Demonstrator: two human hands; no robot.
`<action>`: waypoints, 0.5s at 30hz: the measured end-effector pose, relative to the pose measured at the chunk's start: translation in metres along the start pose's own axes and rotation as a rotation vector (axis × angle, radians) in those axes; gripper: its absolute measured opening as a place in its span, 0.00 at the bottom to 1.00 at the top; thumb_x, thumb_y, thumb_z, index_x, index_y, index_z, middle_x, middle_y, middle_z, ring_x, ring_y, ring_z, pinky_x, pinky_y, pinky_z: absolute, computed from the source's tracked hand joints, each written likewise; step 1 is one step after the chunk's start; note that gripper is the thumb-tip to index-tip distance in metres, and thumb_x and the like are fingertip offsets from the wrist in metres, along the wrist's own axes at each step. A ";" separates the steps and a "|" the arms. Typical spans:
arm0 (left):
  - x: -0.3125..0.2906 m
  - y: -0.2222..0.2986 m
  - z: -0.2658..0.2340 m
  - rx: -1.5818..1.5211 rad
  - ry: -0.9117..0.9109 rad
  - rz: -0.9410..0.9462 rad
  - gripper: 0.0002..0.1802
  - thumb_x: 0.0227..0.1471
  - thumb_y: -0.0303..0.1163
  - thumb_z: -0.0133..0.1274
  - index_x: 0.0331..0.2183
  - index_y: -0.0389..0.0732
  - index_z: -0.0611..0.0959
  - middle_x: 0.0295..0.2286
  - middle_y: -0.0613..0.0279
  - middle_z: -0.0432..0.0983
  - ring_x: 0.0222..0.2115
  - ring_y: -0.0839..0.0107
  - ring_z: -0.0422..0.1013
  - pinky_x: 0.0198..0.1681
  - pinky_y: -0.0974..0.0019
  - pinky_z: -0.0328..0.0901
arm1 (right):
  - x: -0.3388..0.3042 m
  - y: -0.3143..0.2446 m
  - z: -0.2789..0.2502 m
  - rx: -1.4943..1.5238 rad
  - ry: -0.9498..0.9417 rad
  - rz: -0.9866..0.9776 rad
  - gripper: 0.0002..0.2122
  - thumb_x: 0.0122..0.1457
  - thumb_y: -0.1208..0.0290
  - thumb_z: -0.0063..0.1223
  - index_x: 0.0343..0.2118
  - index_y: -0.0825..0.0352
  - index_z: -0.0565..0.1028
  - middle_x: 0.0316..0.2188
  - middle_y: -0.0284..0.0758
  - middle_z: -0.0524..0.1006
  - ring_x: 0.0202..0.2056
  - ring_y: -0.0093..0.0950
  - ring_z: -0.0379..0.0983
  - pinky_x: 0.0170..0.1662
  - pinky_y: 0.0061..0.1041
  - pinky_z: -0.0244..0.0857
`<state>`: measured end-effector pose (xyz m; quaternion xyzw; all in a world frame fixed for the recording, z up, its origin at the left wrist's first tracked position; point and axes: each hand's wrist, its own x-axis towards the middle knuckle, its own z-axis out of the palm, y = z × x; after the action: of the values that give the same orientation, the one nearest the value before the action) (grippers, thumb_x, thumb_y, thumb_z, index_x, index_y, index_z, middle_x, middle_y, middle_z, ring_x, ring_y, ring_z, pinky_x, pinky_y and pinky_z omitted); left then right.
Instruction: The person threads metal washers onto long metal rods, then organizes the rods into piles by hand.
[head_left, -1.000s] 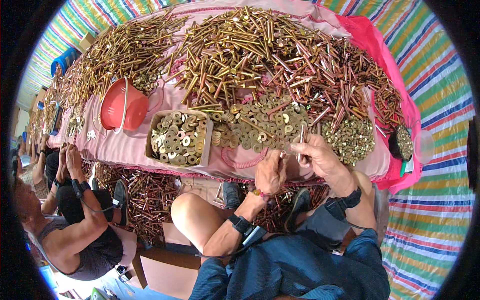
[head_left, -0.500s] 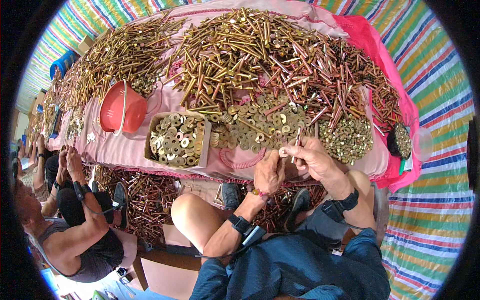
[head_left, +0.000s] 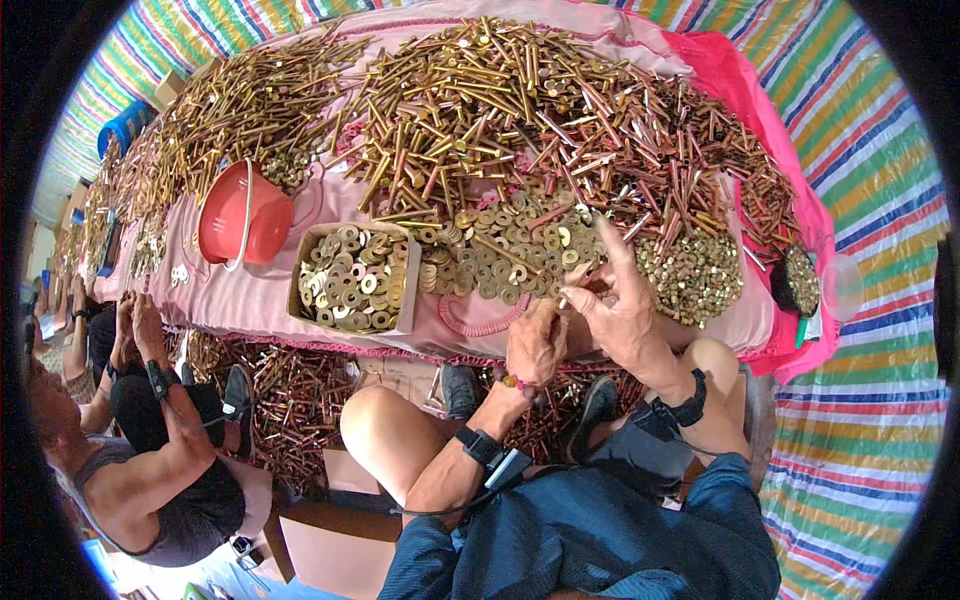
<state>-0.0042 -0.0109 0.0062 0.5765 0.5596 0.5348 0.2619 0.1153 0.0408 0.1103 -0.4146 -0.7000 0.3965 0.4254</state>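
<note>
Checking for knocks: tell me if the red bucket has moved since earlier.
No, the red bucket shows no shift either way against the box of washers.

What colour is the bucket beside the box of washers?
The bucket is orange-red, showing best in the head view.

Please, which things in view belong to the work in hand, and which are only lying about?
Probably in the work:
washers, just beyond the left hand;
nuts, beside the right hand;
bolts, heaped farther back.

Seemingly lying about:
red bucket;
blue tub.
</note>
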 end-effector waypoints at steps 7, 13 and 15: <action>-0.001 0.005 -0.003 -0.055 0.010 -0.019 0.28 0.50 0.22 0.56 0.54 0.38 0.73 0.35 0.47 0.79 0.33 0.51 0.78 0.37 0.56 0.72 | -0.010 0.032 0.002 -0.571 -0.179 -0.367 0.31 0.52 0.78 0.64 0.61 0.63 0.67 0.42 0.44 0.80 0.40 0.36 0.80 0.46 0.31 0.72; -0.008 -0.004 -0.005 0.018 0.113 0.089 0.27 0.50 0.20 0.52 0.54 0.37 0.73 0.39 0.45 0.79 0.39 0.49 0.78 0.44 0.56 0.72 | -0.015 0.028 0.012 -0.445 -0.286 -0.259 0.25 0.60 0.73 0.57 0.61 0.65 0.67 0.46 0.48 0.77 0.46 0.42 0.75 0.53 0.38 0.67; -0.008 -0.009 -0.004 -0.038 0.117 0.078 0.23 0.52 0.20 0.52 0.51 0.36 0.74 0.38 0.44 0.79 0.38 0.48 0.78 0.41 0.56 0.72 | -0.017 0.025 0.010 -0.450 -0.318 -0.268 0.25 0.62 0.71 0.54 0.62 0.66 0.65 0.44 0.46 0.78 0.43 0.42 0.76 0.52 0.37 0.67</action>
<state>-0.0096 -0.0176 -0.0030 0.5606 0.5410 0.5876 0.2186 0.1171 0.0320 0.0798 -0.3352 -0.8764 0.2317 0.2567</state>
